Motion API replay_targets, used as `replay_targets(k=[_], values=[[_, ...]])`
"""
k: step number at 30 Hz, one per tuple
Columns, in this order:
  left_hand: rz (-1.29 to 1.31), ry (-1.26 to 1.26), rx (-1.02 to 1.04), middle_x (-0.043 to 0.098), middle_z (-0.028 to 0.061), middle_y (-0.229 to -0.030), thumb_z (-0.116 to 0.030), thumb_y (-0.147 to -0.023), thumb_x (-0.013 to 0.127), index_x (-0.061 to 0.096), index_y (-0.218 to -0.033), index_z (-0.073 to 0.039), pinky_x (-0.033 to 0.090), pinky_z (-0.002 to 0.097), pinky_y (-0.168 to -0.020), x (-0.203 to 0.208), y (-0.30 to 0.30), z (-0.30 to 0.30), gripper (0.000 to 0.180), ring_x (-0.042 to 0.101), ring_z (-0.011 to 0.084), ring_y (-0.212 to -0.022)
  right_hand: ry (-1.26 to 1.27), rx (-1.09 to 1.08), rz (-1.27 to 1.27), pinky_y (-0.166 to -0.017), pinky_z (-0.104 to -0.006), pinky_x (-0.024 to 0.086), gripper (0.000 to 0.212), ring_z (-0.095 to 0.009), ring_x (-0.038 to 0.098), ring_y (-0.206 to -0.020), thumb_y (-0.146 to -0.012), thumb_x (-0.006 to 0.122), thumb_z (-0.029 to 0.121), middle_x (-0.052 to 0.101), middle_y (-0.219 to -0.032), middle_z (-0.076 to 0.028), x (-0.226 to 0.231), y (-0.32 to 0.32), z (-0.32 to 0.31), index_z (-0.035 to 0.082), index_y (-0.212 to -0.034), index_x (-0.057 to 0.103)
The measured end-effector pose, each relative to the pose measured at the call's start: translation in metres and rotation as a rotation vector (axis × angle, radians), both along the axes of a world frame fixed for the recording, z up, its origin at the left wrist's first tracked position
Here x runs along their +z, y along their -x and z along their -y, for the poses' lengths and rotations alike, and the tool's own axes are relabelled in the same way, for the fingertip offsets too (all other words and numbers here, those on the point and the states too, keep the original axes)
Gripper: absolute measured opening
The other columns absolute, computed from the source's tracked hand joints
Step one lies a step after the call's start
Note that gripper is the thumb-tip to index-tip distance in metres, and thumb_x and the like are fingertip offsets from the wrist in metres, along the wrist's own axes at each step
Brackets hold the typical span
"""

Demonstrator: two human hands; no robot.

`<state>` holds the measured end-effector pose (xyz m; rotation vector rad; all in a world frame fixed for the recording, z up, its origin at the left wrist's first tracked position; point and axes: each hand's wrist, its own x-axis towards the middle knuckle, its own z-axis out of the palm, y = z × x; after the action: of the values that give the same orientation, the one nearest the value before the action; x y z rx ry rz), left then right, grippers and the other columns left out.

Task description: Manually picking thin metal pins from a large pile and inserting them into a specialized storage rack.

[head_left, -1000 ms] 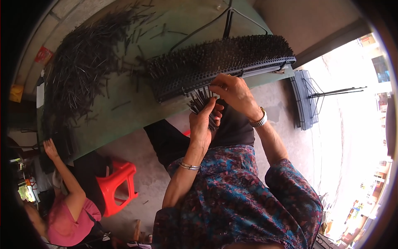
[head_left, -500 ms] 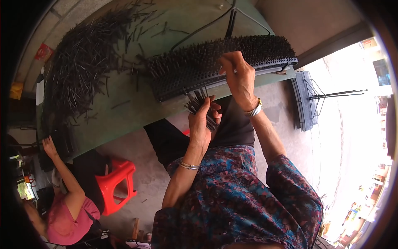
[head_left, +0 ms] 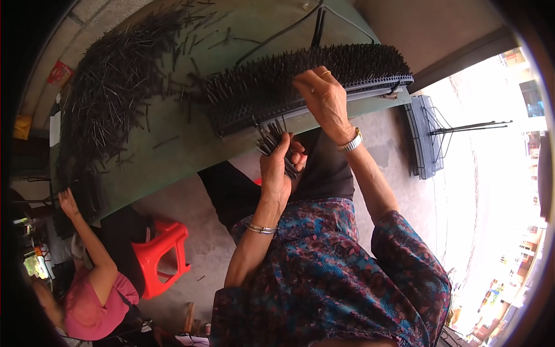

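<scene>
A long, curved perforated rack (head_left: 243, 110) lies at the table's near edge, with dark thin sticks (head_left: 352, 61) standing upright in most of its holes. My left hand (head_left: 279, 162) is closed round a bundle of the same dark sticks (head_left: 270, 139), just below the rack's near edge. Over the rack's near rim, my right hand (head_left: 325, 95) has its fingertips pinched together. Whatever is between those fingertips is too small or hidden to make out. Bare holes show along the rack's near side and left end.
Loose dark sticks (head_left: 110, 87) are heaped at the left of the green table (head_left: 173, 162). Wire legs (head_left: 277, 34) rise behind the rack. A red plastic stool (head_left: 167, 254) stands below left, near a co-worker in pink (head_left: 95, 301). Another grey rack (head_left: 425, 139) is at the right.
My right hand has shifted slightly left along the rack's near rim, its fingers still pinched. The left hand keeps its bundle and has barely moved.
</scene>
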<state>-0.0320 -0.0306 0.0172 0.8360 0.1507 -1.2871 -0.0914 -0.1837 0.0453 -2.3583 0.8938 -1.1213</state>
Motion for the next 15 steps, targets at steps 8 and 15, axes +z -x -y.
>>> replay_targets(k=[8,15], values=[[0.017,0.032,-0.026,0.064,0.0114,-0.076,-0.022,-0.096,0.062,0.059,-0.1,-0.001,0.041,0.0264,-0.051,0.0012,0.0041,-0.0003,0.022,0.05,0.0123,-0.058,0.109,0.127,-0.108,-0.062,-0.0343,0.048,0.009,-0.023,0.059,-0.07,-0.082,0.07,0.014,0.057,-0.08,-0.005,0.0049,0.0037,0.0105,0.012,-0.091,0.07],[0.047,0.046,-0.027,0.066,0.0129,-0.08,-0.022,-0.095,0.063,0.059,-0.1,-0.002,0.042,0.0255,-0.051,0.0036,0.0056,-0.0016,0.021,0.052,0.012,-0.058,0.136,0.031,-0.149,-0.063,-0.0352,0.05,0.013,-0.024,0.062,-0.071,-0.084,0.069,0.015,0.061,-0.079,-0.006,0.0039,0.009,0.004,0.01,-0.096,0.071]])
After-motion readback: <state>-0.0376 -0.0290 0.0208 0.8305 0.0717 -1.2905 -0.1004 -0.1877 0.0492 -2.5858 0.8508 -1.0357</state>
